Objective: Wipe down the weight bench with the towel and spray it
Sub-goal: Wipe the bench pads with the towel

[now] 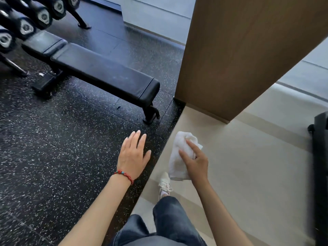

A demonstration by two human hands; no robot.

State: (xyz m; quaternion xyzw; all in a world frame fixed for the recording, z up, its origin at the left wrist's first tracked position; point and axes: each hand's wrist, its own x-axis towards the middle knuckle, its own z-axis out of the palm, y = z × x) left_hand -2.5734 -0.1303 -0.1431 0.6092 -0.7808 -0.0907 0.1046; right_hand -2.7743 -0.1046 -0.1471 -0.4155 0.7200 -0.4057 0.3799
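The right hand [195,162] grips the bunched towel [179,157] ready for wiping, while the left hand [134,155], fingers loosely apart and empty, reaches toward the far-left bench [104,71].

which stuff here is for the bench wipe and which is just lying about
For the job:
bench
towel, held in right hand
left hand, empty
No spray in view.

Lying about:
dumbbells
wood column
black case

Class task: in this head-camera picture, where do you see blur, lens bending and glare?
Head view: the dark object at the right edge is smeared; the wooden pillar leans, bent by the wide lens; soft window sheen lies on the bench pad; the towel stays fairly sharp.
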